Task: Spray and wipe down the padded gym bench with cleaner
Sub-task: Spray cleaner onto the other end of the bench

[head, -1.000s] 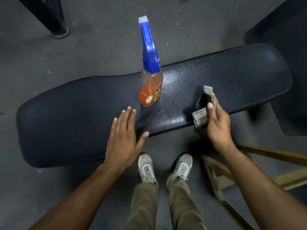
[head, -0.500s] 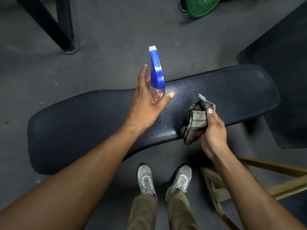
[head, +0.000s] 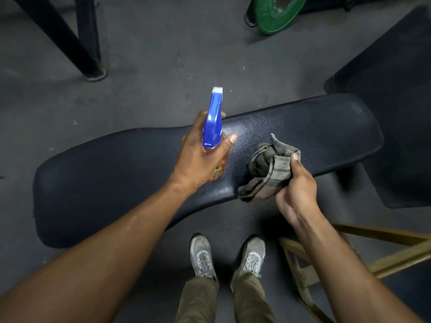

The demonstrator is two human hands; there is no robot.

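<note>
Since half a second ago the left hand [head: 198,157] has gone from reaching with spread fingers toward the spray bottle [head: 213,127] to wrapping round it: the fingers curl behind the bottle's neck and the thumb crosses its front, just under the blue trigger head. Whether the bottle's base touches the bench cannot be told, as the hand hides it. Below the thumb a strip of orange liquid and a scrap of yellow label show; small pale writing sits at the lower edge of the blue head, too small to read, and no brand can be made out.

To the right of that thumb, apart from it, the right hand [head: 296,190] holds a bunched grey-brown cloth [head: 268,171], thumb pressed on top of the folds and the other fingers hidden beneath it. The cloth hangs over the near edge of the padded bench [head: 116,183], whose dark textured pad runs beneath both hands. A few small drops dot the pad below the left wrist.

Beyond the fingertips, on the grey floor, lies a green weight plate [head: 277,12].
</note>
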